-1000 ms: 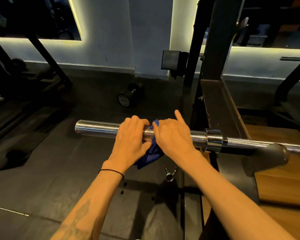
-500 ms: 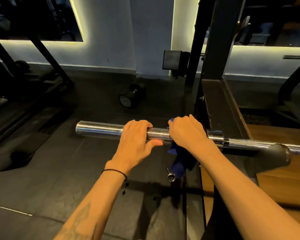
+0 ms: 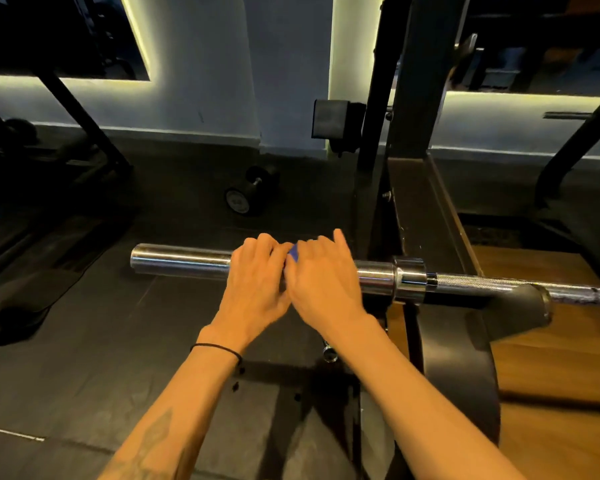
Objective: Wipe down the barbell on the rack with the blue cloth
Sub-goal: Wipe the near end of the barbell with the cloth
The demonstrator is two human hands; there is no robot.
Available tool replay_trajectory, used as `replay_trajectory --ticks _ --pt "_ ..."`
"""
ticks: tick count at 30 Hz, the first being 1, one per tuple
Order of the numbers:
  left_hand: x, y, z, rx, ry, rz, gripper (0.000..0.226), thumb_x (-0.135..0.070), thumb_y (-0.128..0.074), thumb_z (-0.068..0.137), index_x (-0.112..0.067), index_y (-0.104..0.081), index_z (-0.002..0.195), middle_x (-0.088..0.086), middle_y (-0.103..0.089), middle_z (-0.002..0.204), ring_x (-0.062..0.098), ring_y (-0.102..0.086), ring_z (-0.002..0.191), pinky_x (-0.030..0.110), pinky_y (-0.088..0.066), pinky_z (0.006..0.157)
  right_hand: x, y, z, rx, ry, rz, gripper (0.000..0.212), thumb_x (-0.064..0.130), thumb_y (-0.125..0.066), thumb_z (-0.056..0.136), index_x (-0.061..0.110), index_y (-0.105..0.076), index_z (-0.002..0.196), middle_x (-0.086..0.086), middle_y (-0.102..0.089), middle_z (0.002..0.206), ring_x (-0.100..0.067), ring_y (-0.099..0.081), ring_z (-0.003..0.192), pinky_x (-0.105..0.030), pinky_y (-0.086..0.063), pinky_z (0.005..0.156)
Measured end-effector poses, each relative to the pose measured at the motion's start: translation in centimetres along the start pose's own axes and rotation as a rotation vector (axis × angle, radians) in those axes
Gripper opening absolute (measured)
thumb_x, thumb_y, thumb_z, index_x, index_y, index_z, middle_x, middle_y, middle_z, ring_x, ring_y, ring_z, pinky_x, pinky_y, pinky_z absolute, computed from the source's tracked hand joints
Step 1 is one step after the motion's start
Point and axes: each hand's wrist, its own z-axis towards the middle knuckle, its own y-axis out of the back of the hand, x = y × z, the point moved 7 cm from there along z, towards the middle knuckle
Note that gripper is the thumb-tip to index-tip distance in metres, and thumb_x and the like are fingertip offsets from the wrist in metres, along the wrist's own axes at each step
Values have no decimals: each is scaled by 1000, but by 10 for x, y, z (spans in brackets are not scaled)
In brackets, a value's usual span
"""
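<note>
Barbell [image 3: 378, 277] lies across the rack's hook [image 3: 523, 303] with its chrome sleeve [image 3: 181, 261] pointing left, and we have both hands on that sleeve: the left hand [image 3: 257, 282] curls over it, the right hand [image 3: 321, 282] presses the blue cloth [image 3: 294, 252] against it, index finger lifted. We judge the steel heavy, rigid and slick, so it stays cradled. The soft, light cloth should be wrapped round the sleeve and squeezed.
</note>
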Motion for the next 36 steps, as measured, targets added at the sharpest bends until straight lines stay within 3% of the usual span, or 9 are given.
replay_trajectory --ticks 8,16,19,23,26,28,30,33,36 --pt "8 -1 2 171 -24 -169 51 -66 -47 89 -26 -54 119 -12 -56 110 7 -51 103 41 -28 112 -66 6 -20 36 -32 -171 33 29 -37 99 25 -59 124 -3 -65 106 -33 -56 111 -60 -8 120" --pt "2 4 -5 37 36 -222 53 -48 -76 79 -15 -56 115 -3 -58 104 12 -49 96 50 -34 108 -90 -1 -8 110 -126 -178 19 22 -38 102 24 -57 100 4 -55 76 -26 -62 91 -56 -14 121" --pt "0 3 -6 22 37 -188 54 -42 -81 76 -14 -56 113 -1 -57 103 15 -50 95 51 -37 106 -95 -2 12 193 -143 -92 30 22 -29 107 18 -57 120 -4 -66 107 -30 -63 103 -48 -41 96" --pt "-4 2 -6 -2 0 -136 56 -39 -84 70 -13 -55 110 3 -55 103 21 -50 92 39 -41 95 -89 9 2 143 -143 -56 36 25 -29 109 21 -47 140 -8 -64 112 -33 -63 99 -39 -35 65" --pt "-7 1 5 111 -63 -53 58 -62 -67 78 -18 -54 114 -1 -51 106 18 -48 91 32 -40 80 -74 9 -14 81 -115 -70 34 21 -33 104 18 -48 134 -5 -63 111 -29 -65 96 -42 -47 84" --pt "-13 -1 15 190 -84 27 68 -79 -40 84 -22 -58 116 -4 -50 104 15 -45 90 32 -40 77 -73 2 -17 106 -149 -44 50 27 -16 95 18 -54 126 -3 -64 109 -28 -64 97 -48 -33 113" --pt "-19 -8 23 273 -71 61 78 -83 -21 83 -25 -60 117 -6 -52 104 14 -45 90 34 -40 79 -74 -4 -16 39 -183 -1 60 33 -7 90 17 -59 114 -3 -66 99 -28 -64 91 -51 -21 120" --pt "-16 -16 27 320 -31 -26 71 -84 -26 82 -28 -59 109 -12 -54 97 12 -51 90 34 -40 84 -78 1 -22 -122 -221 145 39 37 -30 96 13 -60 102 -2 -63 87 -26 -63 82 -52 -16 122" --pt "-14 -18 28 348 1 -120 61 -83 -42 80 -28 -55 102 -14 -55 89 8 -54 80 34 -46 82 -75 -1 -37 -93 -157 95 42 36 -33 96 10 -61 112 -13 -63 116 -31 -59 114 -58 -14 122"
